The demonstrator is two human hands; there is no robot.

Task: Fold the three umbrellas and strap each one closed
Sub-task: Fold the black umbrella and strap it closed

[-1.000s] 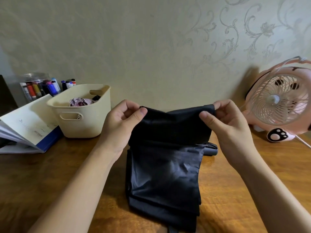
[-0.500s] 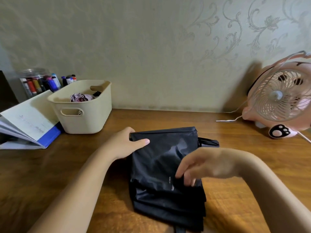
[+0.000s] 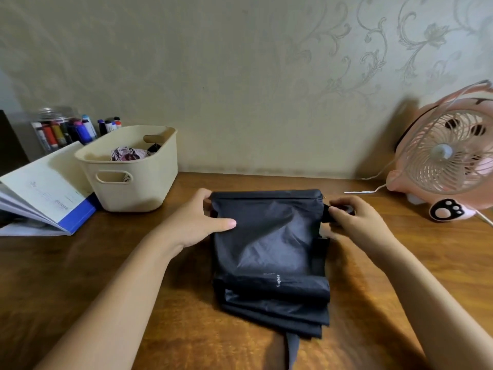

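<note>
The black umbrella (image 3: 269, 244) lies flat on the wooden bench (image 3: 80, 276), right in front of the person, with its cloth folded over in loose layers. The left hand (image 3: 197, 222) holds the far left corner of the cloth, with the thumb laid on top and the fingers (image 3: 206, 196) curled round the edge. The right hand (image 3: 357, 222) is at the far right side and pinches a small black strap (image 3: 326, 213) that sticks out there. It is hard to tell if this is the strap that shuts the umbrella or a loop from the handle. A thin grey strip (image 3: 293, 348) hangs off the near edge of the bench. The cloth is thin and looks slippery, so the layers could slide apart if the left hand lets go too soon. If the right hand pulls the strap hard, the folds near it could bunch up or come open, and then the roll would be too fat and messy to strap shut. The hanging strip could catch under the cloth when it is rolled. A cream basket (image 3: 133, 188) stands near on the left, and a pink fan (image 3: 448, 161) with a white cord (image 3: 373, 189) stands well off to the right. A wide swing of the arm could bump them. This looks like one umbrella only partly done, not yet strapped.
</note>
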